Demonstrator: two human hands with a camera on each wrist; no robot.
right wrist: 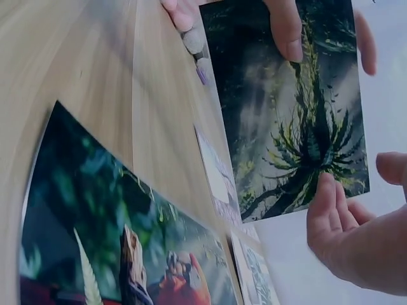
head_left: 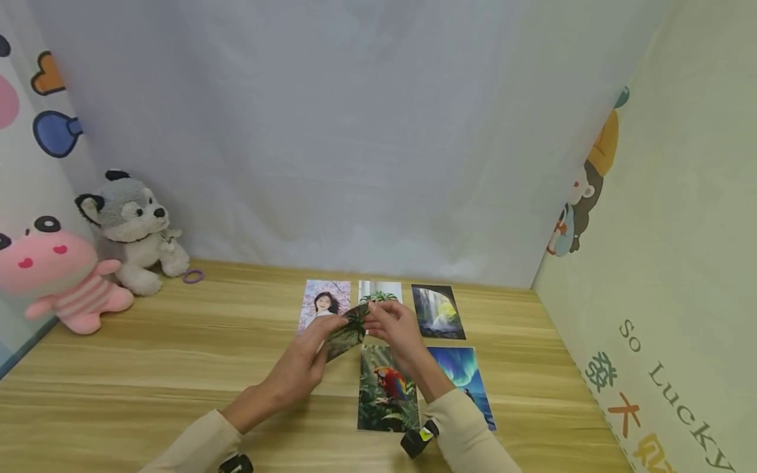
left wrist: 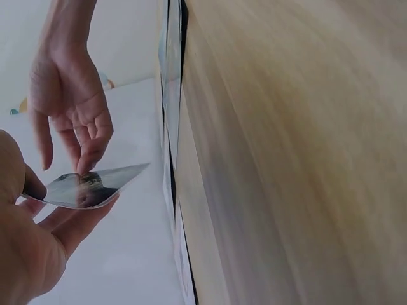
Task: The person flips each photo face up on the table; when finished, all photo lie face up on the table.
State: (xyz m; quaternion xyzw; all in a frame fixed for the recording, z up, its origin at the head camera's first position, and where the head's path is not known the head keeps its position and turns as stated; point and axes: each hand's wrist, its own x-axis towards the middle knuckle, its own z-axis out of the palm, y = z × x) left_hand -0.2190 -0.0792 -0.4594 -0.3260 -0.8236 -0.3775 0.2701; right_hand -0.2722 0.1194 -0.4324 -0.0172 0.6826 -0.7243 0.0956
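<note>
My left hand (head_left: 298, 368) holds a glossy photo print (right wrist: 292, 121) of a dark spiky plant, thumb on its face and fingers behind. The print is raised over the table and bows slightly in the left wrist view. At its other end, my right hand (head_left: 399, 335) touches the picture with its fingertips, the thumb standing apart. Below the right hand lies a parrot photo (head_left: 384, 401), with an aurora photo (head_left: 467, 371) beside it, partly hidden by the right forearm. Behind are a portrait photo (head_left: 322, 295), a potted-plant photo (head_left: 381, 289), partly covered by the hand, and a waterfall photo (head_left: 439, 312).
A grey husky plush (head_left: 136, 230) and a pink striped plush (head_left: 71, 282) sit at the table's left, with a purple ring (head_left: 193, 276) close by. A pale curtain (head_left: 331, 144) hangs behind the wooden table (head_left: 177, 348). A printed wall panel (head_left: 668, 263) bounds the right side.
</note>
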